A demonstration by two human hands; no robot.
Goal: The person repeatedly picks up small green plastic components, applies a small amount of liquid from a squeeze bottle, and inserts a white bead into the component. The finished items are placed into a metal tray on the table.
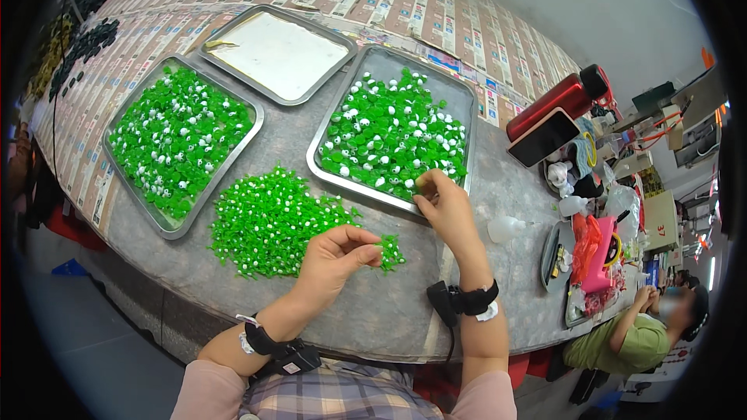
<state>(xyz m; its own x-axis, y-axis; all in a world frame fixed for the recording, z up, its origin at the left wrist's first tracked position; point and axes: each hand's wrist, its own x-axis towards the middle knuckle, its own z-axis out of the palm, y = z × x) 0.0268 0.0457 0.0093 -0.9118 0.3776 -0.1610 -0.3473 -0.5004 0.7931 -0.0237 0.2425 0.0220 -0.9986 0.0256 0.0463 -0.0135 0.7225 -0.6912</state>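
Note:
My left hand [333, 263] is closed in a pinch above the grey tabletop, thumb against forefinger; whatever it holds is too small to make out. Just past its fingertips lies a small cluster of green pieces [391, 253]. A larger heap of small green-and-white pieces [272, 222] spreads to its left. My right hand [445, 206] is at the near rim of the right metal tray [327, 128], fingers curled in a pinch, their contents hidden. Green pieces with white panda-like heads [389, 132] fill much of that tray. Black straps with small devices circle both wrists.
A left metal tray [253, 136] holds similar green-and-white pieces. Behind stands a white-lined tray [280, 54]. On the right are a small white squeeze bottle [506, 229], a phone [543, 138], a red flask [548, 103] and a pink holder [597, 255]. A co-worker [634, 334] sits at far right.

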